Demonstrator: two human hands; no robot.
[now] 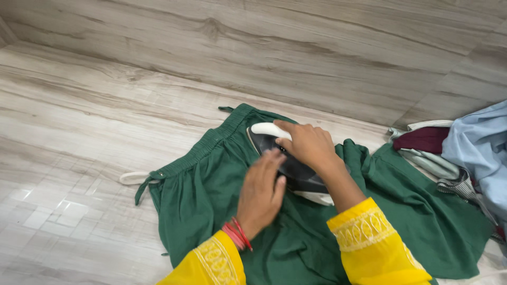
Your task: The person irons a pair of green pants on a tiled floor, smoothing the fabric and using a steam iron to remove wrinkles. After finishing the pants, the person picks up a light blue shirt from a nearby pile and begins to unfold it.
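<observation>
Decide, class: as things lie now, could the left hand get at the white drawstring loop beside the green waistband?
Probably yes. The left hand rests on the green garment beside the iron; the drawstring loop lies out to its left on bare floor, with nothing over it or between them.

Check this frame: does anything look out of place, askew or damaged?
Nothing looks damaged or spilled. The right hand grips the iron on the green garment; the left hand rests beside it. Only oddities: ironing happens on the floor, and clothes lie heaped at right.
</observation>
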